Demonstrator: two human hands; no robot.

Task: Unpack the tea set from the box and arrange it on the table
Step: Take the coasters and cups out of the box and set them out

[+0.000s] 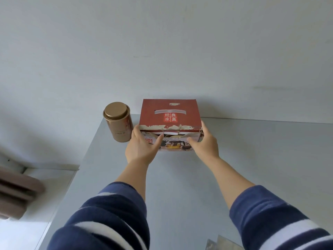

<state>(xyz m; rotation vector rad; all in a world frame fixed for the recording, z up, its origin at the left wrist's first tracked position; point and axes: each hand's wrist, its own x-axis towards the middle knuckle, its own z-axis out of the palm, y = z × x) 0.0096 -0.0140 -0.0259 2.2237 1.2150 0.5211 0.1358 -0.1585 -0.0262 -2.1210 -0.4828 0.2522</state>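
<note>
A red cardboard box [170,112] with white Chinese characters and a torn front edge stands at the far side of the grey table [180,186], against the wall. Its front panel pictures a glass teapot. My left hand [142,147] grips the box's front left corner, thumb on the front panel. My right hand [204,142] holds the front right corner, fingers along the side. The box lid is closed, so its contents are hidden apart from a pale strip seen through the torn gap.
A gold tea canister [119,122] with a round lid stands just left of the box near the table's left edge. A brown blurred object [16,193] lies on the floor at left. Something shiny [219,243] pokes in at the table's near edge.
</note>
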